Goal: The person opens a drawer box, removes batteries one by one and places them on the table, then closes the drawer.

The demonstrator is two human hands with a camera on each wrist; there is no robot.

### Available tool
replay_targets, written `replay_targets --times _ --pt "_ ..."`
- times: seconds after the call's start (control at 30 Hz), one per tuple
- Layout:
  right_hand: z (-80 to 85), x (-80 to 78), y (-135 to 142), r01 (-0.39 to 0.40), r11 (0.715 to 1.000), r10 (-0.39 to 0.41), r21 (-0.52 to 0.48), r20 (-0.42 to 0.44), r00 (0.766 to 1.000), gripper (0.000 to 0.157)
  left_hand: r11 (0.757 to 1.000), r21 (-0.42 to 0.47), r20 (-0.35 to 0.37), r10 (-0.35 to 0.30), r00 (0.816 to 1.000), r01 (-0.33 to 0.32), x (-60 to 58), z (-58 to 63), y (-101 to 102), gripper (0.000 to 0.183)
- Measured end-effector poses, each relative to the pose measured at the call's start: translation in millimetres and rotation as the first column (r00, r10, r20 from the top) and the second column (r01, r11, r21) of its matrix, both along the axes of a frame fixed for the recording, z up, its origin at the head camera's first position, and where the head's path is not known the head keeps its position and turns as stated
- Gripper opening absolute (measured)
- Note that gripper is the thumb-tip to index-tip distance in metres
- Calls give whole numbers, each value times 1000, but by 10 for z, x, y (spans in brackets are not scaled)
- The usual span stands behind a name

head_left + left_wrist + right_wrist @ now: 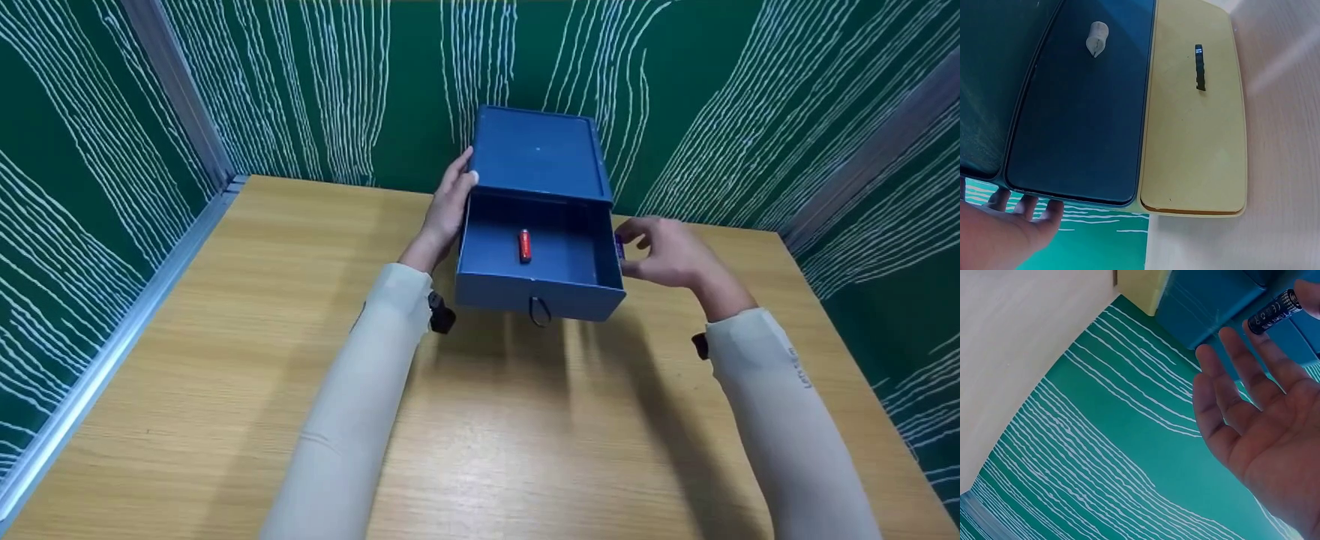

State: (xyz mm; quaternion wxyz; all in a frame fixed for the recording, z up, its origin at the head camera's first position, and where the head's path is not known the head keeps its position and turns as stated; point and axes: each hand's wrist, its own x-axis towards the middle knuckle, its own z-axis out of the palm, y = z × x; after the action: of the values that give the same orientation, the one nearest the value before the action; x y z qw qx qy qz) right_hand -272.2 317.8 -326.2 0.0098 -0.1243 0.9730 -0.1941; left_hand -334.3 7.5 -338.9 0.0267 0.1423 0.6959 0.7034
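In the head view, a blue drawer cabinet (536, 154) stands against the back wall with its top drawer (495, 291) pulled out. A red battery (525, 246) lies inside that drawer. My left hand (448, 202) rests along the cabinet's left side, its fingers spread over the side in the left wrist view. Just outside the drawer's right wall is my right hand (667, 251). It pinches a dark, printed battery (1274, 311) between thumb and index fingertip; the other fingers are extended.
Below the blue drawers, the left wrist view shows a yellow drawer (1193, 129) with a black pull loop (1200, 67). The wooden table (480, 450) stretches out in front. Green walls (412, 90) with white wavy lines enclose the back and sides.
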Motion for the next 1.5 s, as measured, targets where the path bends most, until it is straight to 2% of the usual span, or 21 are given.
replay_targets --times 0.37,0.63,0.73,0.83,1.07,1.17,1.33,1.5 --pt "-103 -54 19 9 999 -9 48 8 1000 52 1000 -10 10 4 1000 -3 2 13 -6 49" --pt "-186 -80 35 55 994 -60 90 58 996 58 1000 -10 -8 12 1000 -12 -172 -165 18 46" --pt "-210 -85 41 64 994 -70 94 68 995 60 1000 -16 -13 18 1000 -18 -194 -185 16 46" --pt "-249 -97 55 65 993 -71 94 64 995 60 1000 -18 -8 21 1000 -21 -169 -147 10 48" --pt "-349 -117 91 86 991 -94 101 79 992 63 999 -32 8 10 1000 -10 15 24 -3 50" --pt "-381 -121 101 96 991 -105 97 96 990 63 1000 -31 6 2 1000 -2 25 27 -3 50" --pt "-457 -133 119 95 991 -105 96 111 988 63 1000 -10 6 2 1000 -2 -87 -74 2 49" --pt "-561 -142 140 107 988 -120 109 122 985 81 1000 -7 -6 14 1000 -14 -204 -191 16 48"
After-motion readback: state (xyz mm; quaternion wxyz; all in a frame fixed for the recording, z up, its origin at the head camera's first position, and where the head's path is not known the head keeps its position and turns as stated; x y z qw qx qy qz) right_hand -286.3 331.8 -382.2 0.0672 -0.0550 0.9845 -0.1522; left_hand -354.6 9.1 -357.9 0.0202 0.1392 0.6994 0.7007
